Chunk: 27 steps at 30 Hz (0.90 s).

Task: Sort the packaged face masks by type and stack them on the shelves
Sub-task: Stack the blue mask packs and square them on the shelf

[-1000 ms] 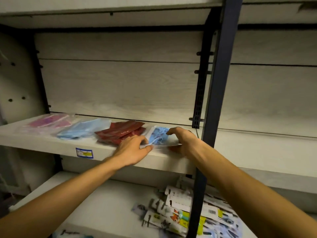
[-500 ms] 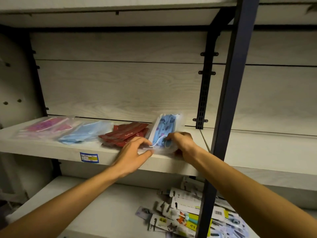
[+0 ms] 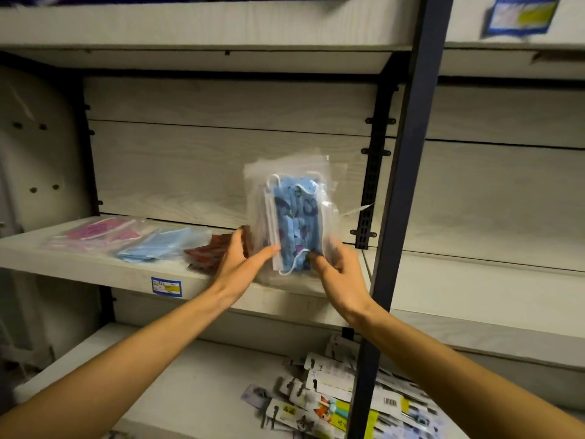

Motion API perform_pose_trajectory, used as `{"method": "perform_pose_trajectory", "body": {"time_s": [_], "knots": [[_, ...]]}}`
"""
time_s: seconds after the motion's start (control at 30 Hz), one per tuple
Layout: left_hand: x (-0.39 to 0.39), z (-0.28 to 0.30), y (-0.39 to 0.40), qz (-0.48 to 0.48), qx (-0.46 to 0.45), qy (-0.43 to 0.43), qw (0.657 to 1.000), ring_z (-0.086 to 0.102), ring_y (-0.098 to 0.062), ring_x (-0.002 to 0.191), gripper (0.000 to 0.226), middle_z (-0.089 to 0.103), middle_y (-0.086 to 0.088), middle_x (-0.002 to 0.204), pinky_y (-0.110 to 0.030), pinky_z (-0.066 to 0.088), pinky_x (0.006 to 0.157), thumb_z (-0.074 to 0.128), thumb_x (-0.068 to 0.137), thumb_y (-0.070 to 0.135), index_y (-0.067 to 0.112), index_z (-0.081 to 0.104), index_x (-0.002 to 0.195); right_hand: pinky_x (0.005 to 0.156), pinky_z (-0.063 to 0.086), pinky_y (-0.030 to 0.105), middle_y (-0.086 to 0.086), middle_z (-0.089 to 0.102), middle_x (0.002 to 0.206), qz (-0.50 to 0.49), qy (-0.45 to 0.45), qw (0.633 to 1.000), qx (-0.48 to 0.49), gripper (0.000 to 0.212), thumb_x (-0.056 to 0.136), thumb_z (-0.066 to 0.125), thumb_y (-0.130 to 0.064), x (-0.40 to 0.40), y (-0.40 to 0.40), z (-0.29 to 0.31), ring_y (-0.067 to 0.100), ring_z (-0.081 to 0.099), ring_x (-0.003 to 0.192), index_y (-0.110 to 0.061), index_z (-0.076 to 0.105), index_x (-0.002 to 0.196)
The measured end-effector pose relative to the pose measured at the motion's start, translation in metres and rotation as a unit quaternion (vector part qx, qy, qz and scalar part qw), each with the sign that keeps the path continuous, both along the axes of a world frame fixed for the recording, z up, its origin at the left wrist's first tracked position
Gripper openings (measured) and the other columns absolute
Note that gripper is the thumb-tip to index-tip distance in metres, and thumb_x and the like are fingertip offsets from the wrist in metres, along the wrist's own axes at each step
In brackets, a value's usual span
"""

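Observation:
A stack of clear packets with blue patterned masks [image 3: 292,213] stands upright on its lower edge on the middle shelf [image 3: 95,270]. My left hand [image 3: 240,261] grips its lower left side, thumb in front. My right hand [image 3: 335,267] grips its lower right side. On the same shelf, to the left, lie a red packet pile [image 3: 205,251], a light blue mask pile [image 3: 158,247] and a pink mask pile [image 3: 98,232].
A dark metal upright [image 3: 402,191] runs top to bottom just right of my right hand. The lower shelf [image 3: 190,381] holds a loose heap of carded mask packs [image 3: 335,403]. Price labels [image 3: 166,285] sit on shelf edges. An upper shelf [image 3: 190,30] hangs overhead.
Both hands have tipped the blue patterned packets from lying flat on the shelf to standing upright. The camera has moved closer and tilted up.

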State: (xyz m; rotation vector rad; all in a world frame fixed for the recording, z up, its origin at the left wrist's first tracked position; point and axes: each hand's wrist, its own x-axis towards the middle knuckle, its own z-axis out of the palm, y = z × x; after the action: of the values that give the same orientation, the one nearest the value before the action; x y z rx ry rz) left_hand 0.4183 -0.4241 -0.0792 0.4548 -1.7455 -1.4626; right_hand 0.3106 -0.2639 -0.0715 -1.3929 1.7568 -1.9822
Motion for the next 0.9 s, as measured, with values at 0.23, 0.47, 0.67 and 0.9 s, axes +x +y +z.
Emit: {"method": "perform_pose_trajectory", "body": {"time_s": [0.23, 0.47, 0.67, 0.9], "knots": [[0.019, 0.011, 0.019, -0.064, 0.079, 0.012, 0.995, 0.069, -0.031, 0.112, 0.065, 0.076, -0.010, 0.114, -0.054, 0.050, 0.105, 0.086, 0.052, 0.033, 0.015, 0.069, 0.112, 0.093, 0.059, 0.039, 0.003, 0.074, 0.113, 0.038, 0.060, 0.997, 0.033, 0.024, 0.100, 0.055, -0.007, 0.002, 0.030, -0.001, 0.016, 0.070, 0.107, -0.011, 0.064, 0.123], [0.034, -0.012, 0.037, -0.178, 0.163, -0.040, 0.970, 0.068, -0.027, 0.118, 0.068, 0.071, -0.009, 0.127, -0.051, 0.054, 0.101, 0.078, 0.070, 0.014, 0.014, 0.056, 0.134, 0.081, 0.063, 0.037, 0.003, 0.070, 0.119, 0.074, -0.026, 0.993, 0.093, 0.037, 0.092, 0.066, -0.014, 0.001, 0.057, -0.019, 0.015, 0.072, 0.104, -0.019, 0.053, 0.127], [0.038, -0.045, 0.063, -0.183, 0.160, -0.160, 0.957, 0.067, -0.030, 0.119, 0.068, 0.070, -0.012, 0.127, -0.056, 0.049, 0.105, 0.079, 0.081, 0.033, 0.018, 0.050, 0.140, 0.073, 0.063, 0.033, 0.004, 0.073, 0.112, 0.114, -0.154, 0.968, 0.159, 0.037, 0.092, 0.066, -0.009, -0.004, 0.082, -0.047, 0.018, 0.075, 0.096, -0.019, 0.054, 0.124], [0.035, -0.067, 0.087, -0.203, 0.270, -0.111, 0.935, 0.066, -0.036, 0.118, 0.052, 0.069, -0.021, 0.126, -0.052, 0.053, 0.101, 0.071, 0.085, 0.009, 0.005, 0.054, 0.134, 0.081, 0.063, 0.039, 0.002, 0.072, 0.117, 0.053, -0.126, 0.970, 0.199, 0.036, 0.093, 0.069, -0.013, 0.000, 0.097, -0.076, 0.017, 0.074, 0.098, -0.018, 0.054, 0.126]]}}
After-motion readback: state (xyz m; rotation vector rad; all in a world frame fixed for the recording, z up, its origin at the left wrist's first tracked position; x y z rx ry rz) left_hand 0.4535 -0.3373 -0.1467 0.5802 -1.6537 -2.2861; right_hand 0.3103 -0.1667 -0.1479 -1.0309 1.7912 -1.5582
